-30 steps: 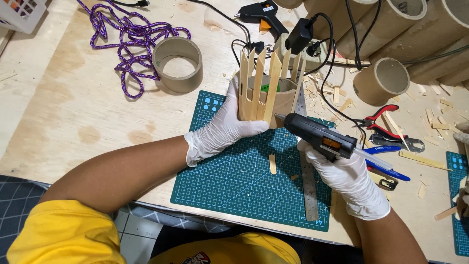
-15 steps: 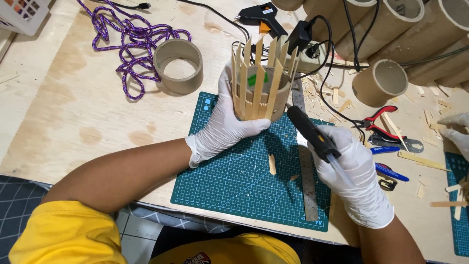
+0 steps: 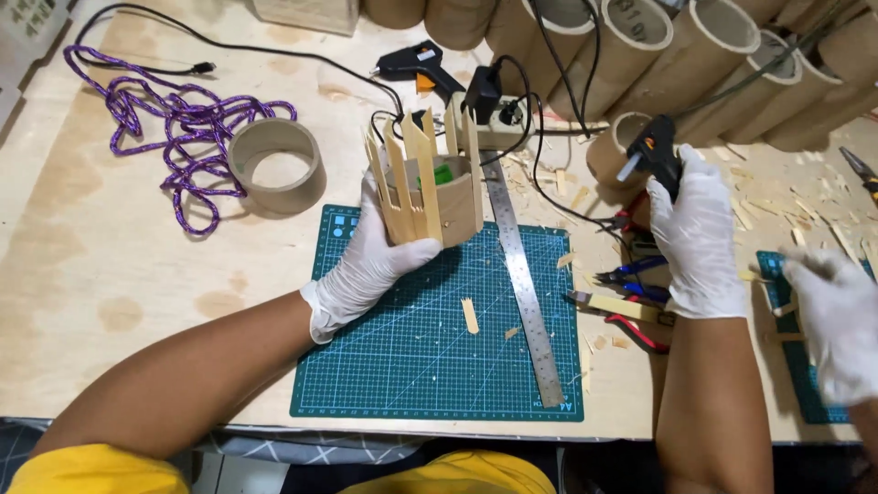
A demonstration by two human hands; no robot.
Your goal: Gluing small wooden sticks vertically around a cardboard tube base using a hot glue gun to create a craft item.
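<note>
Big plywood table [image 3: 110, 302] underneath it all, pale and glue-stained. Along the far edge, a stacked row of cardboard tubes [image 3: 640, 55] lying with mouths toward the camera. Front and centre, a green cutting mat [image 3: 412, 366] with a steel ruler [image 3: 523, 284] running down its right side. Off to the left, a tangle of purple rope [image 3: 174, 128] and, just beside it, a short cardboard ring [image 3: 276, 166] standing open end up.

Now the hands, both in white gloves. Left hand [image 3: 370, 261] lifted above the mat's far edge, fingers wrapped round the lower part of a cardboard cup ringed with upright wooden sticks [image 3: 425, 187], gripped firmly, tilted slightly; something green showing inside. Right hand [image 3: 697, 240] out to the right, well apart from the cup, closed round a black glue gun [image 3: 651, 151], nozzle pointing up and left near a small tube. Below that hand, pliers with red and blue handles [image 3: 631, 297] on the table.

At the far right, another gloved hand [image 3: 837, 320], blurred, over a second mat. A spare glue gun [image 3: 412, 62] lying beyond the cup. One loose stick piece [image 3: 470, 316] on the mat.
</note>
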